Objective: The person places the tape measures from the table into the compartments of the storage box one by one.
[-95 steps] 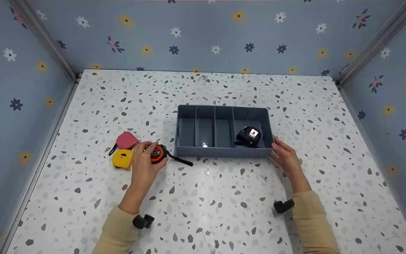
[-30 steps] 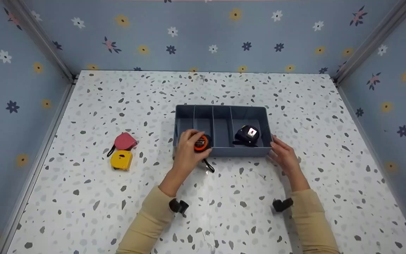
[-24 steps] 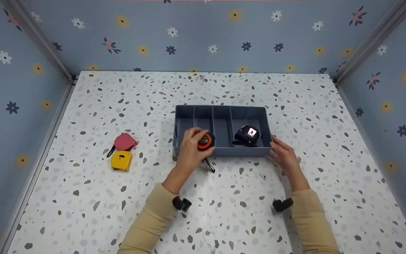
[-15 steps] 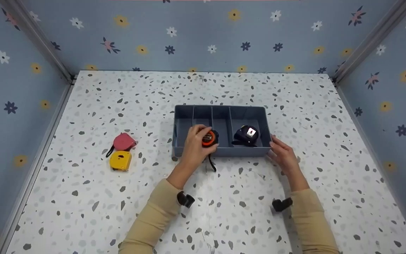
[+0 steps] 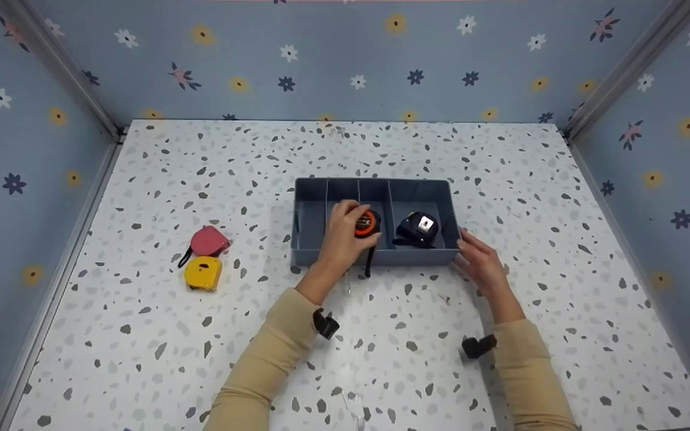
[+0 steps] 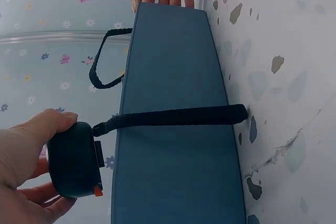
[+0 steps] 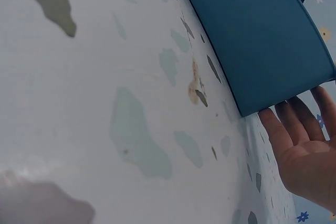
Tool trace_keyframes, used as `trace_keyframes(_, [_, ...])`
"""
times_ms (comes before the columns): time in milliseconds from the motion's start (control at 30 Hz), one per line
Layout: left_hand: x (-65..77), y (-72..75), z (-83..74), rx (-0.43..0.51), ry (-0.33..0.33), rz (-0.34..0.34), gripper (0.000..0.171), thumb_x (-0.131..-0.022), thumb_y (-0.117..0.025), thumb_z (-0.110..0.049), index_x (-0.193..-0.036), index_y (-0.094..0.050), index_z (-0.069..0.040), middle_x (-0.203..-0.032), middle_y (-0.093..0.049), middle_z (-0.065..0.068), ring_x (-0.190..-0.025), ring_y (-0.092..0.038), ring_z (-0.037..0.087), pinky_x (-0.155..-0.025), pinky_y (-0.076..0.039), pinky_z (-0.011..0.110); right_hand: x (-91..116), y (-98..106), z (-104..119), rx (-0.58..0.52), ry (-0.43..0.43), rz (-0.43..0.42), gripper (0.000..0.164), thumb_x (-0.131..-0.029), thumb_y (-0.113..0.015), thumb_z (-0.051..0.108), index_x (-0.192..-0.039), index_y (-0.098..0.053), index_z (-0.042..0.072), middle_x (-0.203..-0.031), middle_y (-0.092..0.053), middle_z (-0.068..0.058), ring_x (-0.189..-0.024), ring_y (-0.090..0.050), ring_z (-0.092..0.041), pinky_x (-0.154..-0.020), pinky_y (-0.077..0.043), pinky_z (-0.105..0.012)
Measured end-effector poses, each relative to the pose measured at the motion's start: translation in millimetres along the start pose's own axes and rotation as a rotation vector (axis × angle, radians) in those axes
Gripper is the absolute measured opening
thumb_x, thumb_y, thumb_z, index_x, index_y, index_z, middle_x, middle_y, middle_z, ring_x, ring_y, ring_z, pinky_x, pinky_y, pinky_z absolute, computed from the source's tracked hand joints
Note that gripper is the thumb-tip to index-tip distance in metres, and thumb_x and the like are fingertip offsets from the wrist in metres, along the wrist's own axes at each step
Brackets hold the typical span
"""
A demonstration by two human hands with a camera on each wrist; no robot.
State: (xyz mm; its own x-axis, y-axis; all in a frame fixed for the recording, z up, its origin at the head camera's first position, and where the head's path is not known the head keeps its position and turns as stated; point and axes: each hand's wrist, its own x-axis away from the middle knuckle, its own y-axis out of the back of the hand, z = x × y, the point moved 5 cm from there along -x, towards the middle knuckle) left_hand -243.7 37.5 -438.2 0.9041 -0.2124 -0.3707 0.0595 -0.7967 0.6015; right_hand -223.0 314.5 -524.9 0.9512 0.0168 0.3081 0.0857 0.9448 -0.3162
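Observation:
My left hand [image 5: 342, 236] grips a black tape measure with an orange ring [image 5: 367, 224] between thumb and fingers. It is over the grey divided box [image 5: 405, 257], around the third compartment from the left. Its black wrist strap [image 6: 178, 116] hangs down across the outside of the box's front wall in the left wrist view. My right hand [image 5: 483, 260] rests with fairly straight fingers [image 7: 281, 129] against the box's right end. In the wide right compartment lies a dark tape measure [image 5: 420, 228] with a shiny label.
To the left on the speckled table [image 5: 141, 239] lie a pink tape measure [image 5: 208, 240] with a black strap and a yellow tape measure [image 5: 202, 273], close together. Flower-patterned walls [image 5: 345, 60] stand at the back and both sides.
My left hand has carried the orange-ringed tape measure from beside the pink and yellow ones rightward to over the box. My right hand stays at the box's right end.

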Motion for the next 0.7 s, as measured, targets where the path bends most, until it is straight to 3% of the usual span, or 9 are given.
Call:
trace_keyframes(233, [-9.9,-7.7,-1.2,-0.022,0.006,0.023,0.047,-0.072,-0.074,-0.016,-0.112,-0.057,0.003,-0.109,-0.048,0.014,-0.101,-0.042,0.025,-0.083,-0.044,0.03,-0.2,-0.8,0.9,0.027,-0.009,0.01,0.054,-0.088,-0.055,0.013,-0.137,-0.032,0.007,-0.143,-0.027,-0.005,-0.127,-0.03,-0.022,-0.1,-0.03,-0.039])
trace_keyframes(700, [-23.6,-23.0,4.6,-0.095,0.057,0.07,0.048,-0.073,-0.073,-0.019,-0.114,-0.057,0.001,-0.11,-0.048,0.013,-0.101,-0.043,0.023,-0.084,-0.043,0.029,-0.1,-0.4,0.2,0.013,0.006,-0.022,0.051,-0.088,-0.055,0.009,-0.135,-0.035,0.006,-0.141,-0.03,-0.007,-0.126,-0.031,-0.023,-0.099,-0.031,-0.039])
